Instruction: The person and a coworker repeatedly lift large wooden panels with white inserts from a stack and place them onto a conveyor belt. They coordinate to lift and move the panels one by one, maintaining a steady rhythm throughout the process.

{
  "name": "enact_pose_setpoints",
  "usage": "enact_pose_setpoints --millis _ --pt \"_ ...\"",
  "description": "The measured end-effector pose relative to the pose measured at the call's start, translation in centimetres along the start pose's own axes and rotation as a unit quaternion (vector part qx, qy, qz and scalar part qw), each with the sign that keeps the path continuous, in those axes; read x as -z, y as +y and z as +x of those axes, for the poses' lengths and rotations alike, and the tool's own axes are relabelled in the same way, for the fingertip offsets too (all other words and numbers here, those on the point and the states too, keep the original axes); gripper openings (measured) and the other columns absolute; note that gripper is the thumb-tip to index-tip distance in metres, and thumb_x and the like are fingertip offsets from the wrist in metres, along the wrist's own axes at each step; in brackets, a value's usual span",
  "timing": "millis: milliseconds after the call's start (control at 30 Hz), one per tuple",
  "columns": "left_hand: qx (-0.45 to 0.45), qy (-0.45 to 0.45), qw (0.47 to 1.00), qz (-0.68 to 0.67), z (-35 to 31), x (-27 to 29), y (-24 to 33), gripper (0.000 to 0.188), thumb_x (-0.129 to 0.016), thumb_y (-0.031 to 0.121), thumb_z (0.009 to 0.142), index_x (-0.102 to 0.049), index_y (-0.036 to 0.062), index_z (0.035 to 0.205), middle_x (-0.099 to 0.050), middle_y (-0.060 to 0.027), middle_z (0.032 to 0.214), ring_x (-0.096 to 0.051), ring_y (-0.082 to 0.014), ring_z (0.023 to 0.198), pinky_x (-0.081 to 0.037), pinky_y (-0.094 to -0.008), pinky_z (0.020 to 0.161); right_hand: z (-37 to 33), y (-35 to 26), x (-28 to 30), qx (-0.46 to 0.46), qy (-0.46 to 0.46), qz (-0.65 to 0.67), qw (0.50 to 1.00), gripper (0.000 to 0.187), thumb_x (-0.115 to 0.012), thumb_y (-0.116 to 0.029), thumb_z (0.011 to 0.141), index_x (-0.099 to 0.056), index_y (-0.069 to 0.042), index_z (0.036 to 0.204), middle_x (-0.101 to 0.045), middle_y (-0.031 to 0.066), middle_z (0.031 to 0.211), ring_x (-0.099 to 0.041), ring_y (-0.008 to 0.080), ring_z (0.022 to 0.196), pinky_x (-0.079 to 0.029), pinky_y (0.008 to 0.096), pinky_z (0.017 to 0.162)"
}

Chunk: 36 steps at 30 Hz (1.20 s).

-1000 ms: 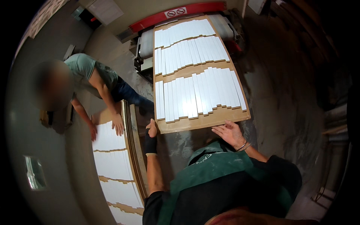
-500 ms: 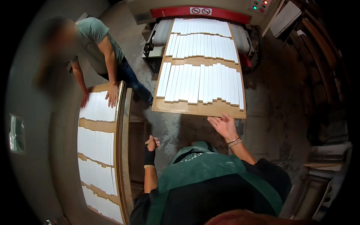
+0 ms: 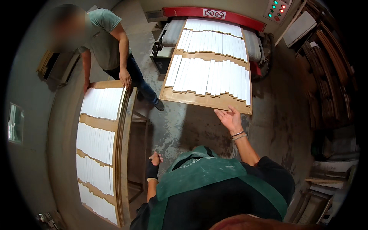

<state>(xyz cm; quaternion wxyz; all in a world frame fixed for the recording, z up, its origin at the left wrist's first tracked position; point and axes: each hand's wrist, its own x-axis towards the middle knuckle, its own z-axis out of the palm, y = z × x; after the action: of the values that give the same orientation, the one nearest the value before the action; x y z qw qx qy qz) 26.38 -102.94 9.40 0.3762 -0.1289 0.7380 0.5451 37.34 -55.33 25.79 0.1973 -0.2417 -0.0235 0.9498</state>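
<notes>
My right hand (image 3: 231,120) grips the near edge of a brown board (image 3: 199,100), palm turned up and thumb by the edge. Rows of narrow white strips (image 3: 209,76) lie side by side on this board, their ends uneven. Its far end rests on a machine's conveyor belt (image 3: 175,33). Low beside my apron, my left hand (image 3: 155,160) wears a black wrist wrap; its fingers are loosely bent, with nothing visible in them. To the left, a similar board (image 3: 97,122) carries more rows of white strips on top of a stack. A co-worker's hands hold its far corners.
The co-worker (image 3: 109,46) stands at the stack's far end. A stand (image 3: 140,115) is beside the stack. Behind the board is the machine's red bar (image 3: 180,12), with a panel of lit buttons (image 3: 276,9). Brown panels (image 3: 333,50) lean along the right side.
The co-worker's hands have gone from the top of the strips to the far corners of the left board. My left hand has sunk slightly, its fingers more bent. My right hand stays at the board's edge.
</notes>
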Motion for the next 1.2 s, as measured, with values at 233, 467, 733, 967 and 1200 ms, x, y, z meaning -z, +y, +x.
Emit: enact_pose_setpoints --millis 233,467,733,967,1200 --pt "-0.038 -0.010 0.998 0.039 -1.8 0.0 -2.3 0.047 -0.040 0.041 0.095 -0.059 0.0000 0.080 -0.060 -0.0048 0.062 -0.055 -0.0142 0.056 -0.042 -0.0289 0.054 2.5 -0.9 -0.6 0.004 -0.011 -0.016 1.000 0.043 -0.051 -0.012 0.087 -0.035 0.012 0.119 -0.027 0.0306 0.136 -0.030 0.0447 0.128 -0.037 0.0525 0.103" --pt "-0.040 -0.007 0.999 0.017 -3.7 -0.2 -2.1 0.043 -0.044 0.038 0.094 -0.058 -0.0002 0.078 -0.059 -0.0057 0.061 -0.056 -0.0156 0.057 -0.043 -0.0293 0.056 4.9 -2.5 -0.4 0.027 -0.018 -0.038 0.999 0.030 -0.050 -0.009 0.087 -0.042 0.009 0.110 -0.040 0.0274 0.127 -0.038 0.0422 0.123 -0.043 0.0514 0.099" --pt "-0.015 0.018 0.999 0.022 -4.7 0.2 -4.8 0.043 -0.043 0.037 0.094 -0.057 -0.0005 0.078 -0.059 -0.0073 0.061 -0.057 -0.0158 0.056 -0.043 -0.0283 0.054 8.3 -3.3 -1.7 0.012 -0.006 -0.053 0.999 0.031 -0.050 -0.009 0.087 -0.043 0.008 0.112 -0.042 0.0252 0.127 -0.041 0.0401 0.122 -0.045 0.0514 0.097" --pt "0.003 0.022 0.998 0.059 -5.4 0.4 -5.7 0.042 -0.040 0.036 0.094 -0.059 0.0015 0.079 -0.060 -0.0052 0.061 -0.057 -0.0156 0.056 -0.042 -0.0281 0.053 10.9 -5.2 -2.2 0.021 -0.001 -0.057 0.998 0.031 -0.049 -0.010 0.088 -0.043 0.008 0.112 -0.046 0.0252 0.125 -0.046 0.0403 0.118 -0.047 0.0525 0.094" --pt "0.001 0.046 0.992 0.116 -7.8 -0.5 -4.3 0.044 -0.041 0.038 0.094 -0.061 0.0013 0.079 -0.060 -0.0051 0.060 -0.056 -0.0151 0.056 -0.043 -0.0290 0.055 13.7 -6.9 -2.8 0.022 0.008 -0.066 0.998 0.037 -0.047 -0.012 0.090 -0.040 0.010 0.119 -0.042 0.0254 0.130 -0.044 0.0380 0.122 -0.045 0.0511 0.096"
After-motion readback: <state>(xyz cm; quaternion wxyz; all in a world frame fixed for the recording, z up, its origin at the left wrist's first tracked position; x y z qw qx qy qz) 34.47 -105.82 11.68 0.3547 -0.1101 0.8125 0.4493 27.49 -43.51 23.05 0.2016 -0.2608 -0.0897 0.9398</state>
